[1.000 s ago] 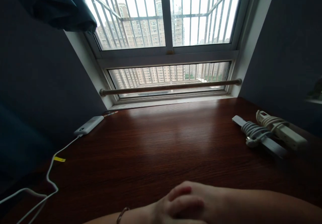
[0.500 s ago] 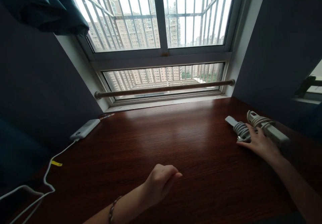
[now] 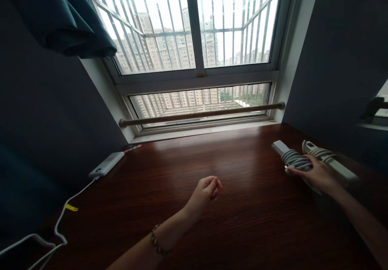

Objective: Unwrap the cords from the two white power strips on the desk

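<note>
My right hand [image 3: 317,174] is at the right side of a dark wooden table [image 3: 169,205], its fingers wrapped over a white power strip [image 3: 287,155] that has its cord coiled round it. A second white power strip [image 3: 329,161] with a wound cord lies just behind the hand, touching it or nearly so. My left hand [image 3: 205,192] hovers over the middle of the table with its fingers curled loosely in; nothing shows in it. A beaded bracelet [image 3: 156,239] sits on my left wrist.
A white power bank [image 3: 106,164] lies at the table's far left, with a white cable [image 3: 65,207] running off toward the near left edge. A barred window [image 3: 197,51] and a wooden rail [image 3: 201,114] stand behind the table. Dark walls close both sides; a curtain [image 3: 60,15] hangs top left.
My hands, clasped together near the front edge a second ago, have parted. The right reached to the power strips and closed over the nearer one; the left moved forward over the table's middle.
</note>
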Motion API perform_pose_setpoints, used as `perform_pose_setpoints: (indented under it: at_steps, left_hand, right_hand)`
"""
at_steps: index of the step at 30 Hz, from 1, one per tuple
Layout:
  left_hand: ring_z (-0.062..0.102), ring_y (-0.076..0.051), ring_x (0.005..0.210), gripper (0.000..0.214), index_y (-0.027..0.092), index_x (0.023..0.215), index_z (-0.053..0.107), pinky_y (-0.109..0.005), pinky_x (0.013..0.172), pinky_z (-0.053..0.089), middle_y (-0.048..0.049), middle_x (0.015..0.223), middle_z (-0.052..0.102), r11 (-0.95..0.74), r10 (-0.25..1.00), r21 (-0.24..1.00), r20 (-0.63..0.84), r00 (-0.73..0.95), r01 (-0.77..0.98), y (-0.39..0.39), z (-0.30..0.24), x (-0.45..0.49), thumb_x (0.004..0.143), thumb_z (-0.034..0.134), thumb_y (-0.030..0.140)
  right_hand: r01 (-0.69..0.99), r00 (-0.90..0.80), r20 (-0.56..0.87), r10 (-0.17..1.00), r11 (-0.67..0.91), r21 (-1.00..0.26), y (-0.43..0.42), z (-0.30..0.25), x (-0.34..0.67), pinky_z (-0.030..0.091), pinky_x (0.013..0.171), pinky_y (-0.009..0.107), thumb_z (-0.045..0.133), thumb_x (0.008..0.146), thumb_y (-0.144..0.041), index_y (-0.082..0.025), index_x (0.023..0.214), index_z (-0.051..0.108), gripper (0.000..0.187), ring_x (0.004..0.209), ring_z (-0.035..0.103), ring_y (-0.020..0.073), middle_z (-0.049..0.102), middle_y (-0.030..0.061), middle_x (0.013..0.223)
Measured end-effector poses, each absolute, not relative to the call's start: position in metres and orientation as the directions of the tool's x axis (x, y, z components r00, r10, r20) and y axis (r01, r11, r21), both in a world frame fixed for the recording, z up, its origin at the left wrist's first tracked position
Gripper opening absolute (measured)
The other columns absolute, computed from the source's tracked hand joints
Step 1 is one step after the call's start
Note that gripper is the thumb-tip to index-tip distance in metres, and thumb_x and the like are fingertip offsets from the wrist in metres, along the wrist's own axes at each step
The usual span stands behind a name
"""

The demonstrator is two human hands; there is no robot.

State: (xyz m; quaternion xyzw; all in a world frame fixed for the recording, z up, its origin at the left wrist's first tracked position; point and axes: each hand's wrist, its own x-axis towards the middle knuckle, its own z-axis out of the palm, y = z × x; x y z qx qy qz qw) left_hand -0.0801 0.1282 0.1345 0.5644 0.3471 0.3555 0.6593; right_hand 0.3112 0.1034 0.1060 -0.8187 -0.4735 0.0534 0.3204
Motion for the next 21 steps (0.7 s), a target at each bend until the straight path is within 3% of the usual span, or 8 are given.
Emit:
perform_pose_setpoints:
  at_steps: [3,5,6,8,10,13,17,21]
  left_hand:
    - [0.049,-0.007,0.053,0.037,0.012,0.084,0.053,-0.018,0.048,0.036,-0.0001,0.067,0.053,0.220,0.846,0.969,-0.132,0.517,-0.112,0.151,0.142,-0.074,0.063,0.075,0.033]
    - [0.058,-0.013,0.073,0.041,0.012,0.094,0.053,-0.023,0.063,0.045,-0.0083,0.090,0.058,0.280,0.827,0.952,-0.174,0.534,-0.124,0.160,0.151,-0.069,0.063,0.076,0.028]
    - [0.059,-0.016,0.082,0.044,0.013,0.101,0.052,-0.027,0.070,0.047,-0.0112,0.101,0.056,0.303,0.817,0.942,-0.178,0.548,-0.146,0.162,0.155,-0.067,0.066,0.075,0.028]
    - [0.057,-0.023,0.096,0.054,0.019,0.116,0.044,-0.038,0.077,0.048,-0.0140,0.117,0.049,0.350,0.792,0.912,-0.164,0.588,-0.216,0.163,0.161,-0.064,0.071,0.071,0.032]
    - [0.055,-0.028,0.102,0.066,0.028,0.125,0.033,-0.047,0.077,0.047,-0.0139,0.125,0.043,0.378,0.768,0.875,-0.113,0.630,-0.303,0.161,0.163,-0.066,0.071,0.070,0.035]
    - [0.056,-0.029,0.099,0.066,0.031,0.124,0.034,-0.053,0.078,0.047,-0.0109,0.125,0.044,0.370,0.768,0.834,-0.026,0.641,-0.409,0.159,0.164,-0.075,0.070,0.072,0.029]
    - [0.060,-0.023,0.087,0.062,0.030,0.118,0.041,-0.047,0.072,0.051,-0.0054,0.112,0.054,0.337,0.855,0.822,-0.063,0.515,-0.460,0.160,0.168,-0.087,0.067,0.072,0.013]
    - [0.061,-0.023,0.082,0.071,0.030,0.119,0.039,-0.042,0.065,0.053,-0.0040,0.104,0.057,0.274,0.913,0.838,-0.073,0.401,-0.471,0.159,0.170,-0.090,0.061,0.075,0.010]
  right_hand:
    - [0.347,0.517,0.069,0.853,-0.135,-0.928,0.118,0.143,0.263,0.047,0.067,0.040,0.067,0.062,-0.059,-0.013,0.117,0.047,0.074,0.084,0.058,0.0334,0.058,0.0184,0.099]
    - [0.214,0.367,0.062,0.928,-0.019,-0.977,0.131,0.167,0.219,0.048,0.056,0.033,0.049,0.074,-0.066,-0.015,0.112,0.050,0.064,0.074,0.061,0.0271,0.061,0.0142,0.092]
    - [0.012,0.225,0.031,0.974,0.028,-1.000,0.137,0.177,0.196,0.048,0.052,0.033,0.044,0.077,-0.066,-0.013,0.111,0.052,0.063,0.071,0.062,0.0272,0.062,0.0150,0.089]
    - [-0.289,0.021,0.043,0.999,0.047,-0.956,0.149,0.187,0.149,0.049,0.055,0.033,0.043,0.080,-0.064,-0.013,0.110,0.052,0.061,0.072,0.062,0.0257,0.063,0.0139,0.087]
    - [-0.399,-0.054,0.095,0.994,0.065,-0.915,0.159,0.187,0.107,0.049,0.054,0.031,0.043,0.081,-0.063,-0.013,0.107,0.053,0.058,0.070,0.062,0.0239,0.063,0.0129,0.087]
    - [-0.322,-0.037,0.167,0.985,0.147,-0.935,0.173,0.172,0.060,0.048,0.053,0.029,0.040,0.083,-0.063,-0.012,0.104,0.052,0.057,0.070,0.061,0.0221,0.061,0.0125,0.091]
    - [0.020,0.015,0.418,0.908,0.418,-0.908,0.183,0.154,0.036,0.046,0.074,0.033,0.049,0.081,-0.058,-0.015,0.112,0.047,0.054,0.086,0.058,0.0227,0.060,0.0088,0.097]
    - [0.505,-0.107,0.623,0.775,0.582,-0.637,0.174,0.162,0.043,0.045,0.077,0.035,0.037,0.090,-0.050,-0.016,0.123,0.044,0.048,0.088,0.057,0.0235,0.054,0.0110,0.111]
